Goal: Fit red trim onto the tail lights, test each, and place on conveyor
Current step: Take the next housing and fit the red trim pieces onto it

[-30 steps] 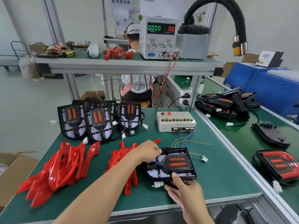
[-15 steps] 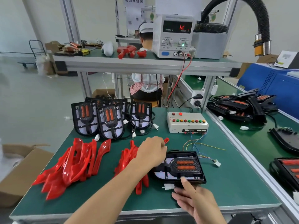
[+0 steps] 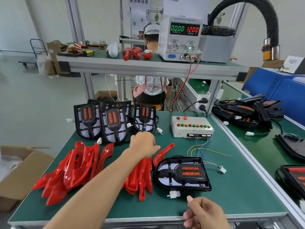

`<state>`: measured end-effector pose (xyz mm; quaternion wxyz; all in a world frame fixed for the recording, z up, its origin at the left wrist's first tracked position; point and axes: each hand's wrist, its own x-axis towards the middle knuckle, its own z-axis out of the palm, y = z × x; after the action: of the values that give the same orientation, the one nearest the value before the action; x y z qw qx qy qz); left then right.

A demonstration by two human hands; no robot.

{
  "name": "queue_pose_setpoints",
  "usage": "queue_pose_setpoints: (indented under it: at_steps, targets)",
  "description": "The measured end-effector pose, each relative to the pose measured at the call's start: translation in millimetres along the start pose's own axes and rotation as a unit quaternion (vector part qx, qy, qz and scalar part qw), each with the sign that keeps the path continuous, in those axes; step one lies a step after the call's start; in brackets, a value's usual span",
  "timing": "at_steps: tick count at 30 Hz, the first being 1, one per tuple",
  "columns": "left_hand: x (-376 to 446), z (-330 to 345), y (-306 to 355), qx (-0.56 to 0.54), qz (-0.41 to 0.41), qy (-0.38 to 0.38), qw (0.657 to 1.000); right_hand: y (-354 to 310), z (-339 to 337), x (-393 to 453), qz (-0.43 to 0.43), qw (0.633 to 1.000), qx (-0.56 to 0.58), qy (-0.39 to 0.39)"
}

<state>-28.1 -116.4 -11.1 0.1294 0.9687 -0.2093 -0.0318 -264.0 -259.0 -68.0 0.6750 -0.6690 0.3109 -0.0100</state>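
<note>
A black tail light [image 3: 166, 177] with two orange bars lies flat on the green bench, its white connector [image 3: 173, 194] at its near edge. My left hand [image 3: 143, 146] rests on the nearer pile of red trim [image 3: 140, 179] just left of the light, fingers curled down onto a piece whose tip [image 3: 165, 151] sticks out to the right. My right hand [image 3: 203, 212] hovers near the bench's front edge, below the light, fingers loosely curled and holding nothing. A second pile of red trim [image 3: 74, 171] lies further left.
Several untrimmed tail lights [image 3: 113, 124] stand at the back of the bench. A white test box [image 3: 191, 126] with coloured wires sits back right, under a power supply [image 3: 181, 37]. The conveyor [image 3: 267, 151] on the right carries tail lights [image 3: 247, 111]. A cardboard box [image 3: 19, 172] stands left.
My right hand has let go of the tail light's near edge and pulled back toward me. My left hand has shifted left off the light onto the red trim pile.
</note>
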Motion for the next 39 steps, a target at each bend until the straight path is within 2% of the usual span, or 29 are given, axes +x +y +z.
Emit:
queue_pose_setpoints:
  at_steps: [4,8,13,17,19,21,24,26,28,31,35,37,39]
  targets:
    - [28,17,35,0.133,0.036,-0.029,0.99,9,4,-8,-0.057,0.997,-0.053,0.025]
    - [40,35,51,0.172,0.026,-0.059,0.983,19,7,-11,-0.072,0.994,-0.061,0.06]
    - [44,41,48,0.14,-0.002,-0.054,0.989,26,-4,-9,-0.069,0.993,-0.061,0.07]
    - [39,18,45,-0.021,0.021,0.052,0.998,22,-13,-7,-0.085,0.995,-0.033,0.049]
    - [28,5,48,-0.123,0.088,0.118,0.981,11,-18,-6,-0.096,0.994,0.005,0.045]
    - [9,-4,54,-0.153,0.223,0.176,0.947,-6,-25,-2,-0.142,0.987,0.011,0.075]
    - [-19,-5,63,-0.051,0.413,0.269,0.869,-41,-35,4,-0.263,0.947,-0.057,0.173]
    - [-32,-1,66,0.007,0.475,0.286,0.832,-65,-44,8,-0.34,0.913,-0.129,0.186]
    - [-41,3,64,0.043,0.499,0.291,0.815,-83,-51,18,-0.387,0.88,-0.235,0.141]
    - [-49,9,56,0.061,0.504,0.292,0.81,-102,-53,33,-0.378,0.852,-0.361,0.009]
    - [-58,16,44,0.079,0.495,0.292,0.814,-105,-51,50,-0.329,0.847,-0.405,-0.1]
    - [-64,17,40,0.088,0.493,0.282,0.818,-102,-49,55,-0.312,0.839,-0.424,-0.138]
    - [-71,18,37,0.096,0.479,0.249,0.836,-100,-46,58,-0.308,0.827,-0.444,-0.157]
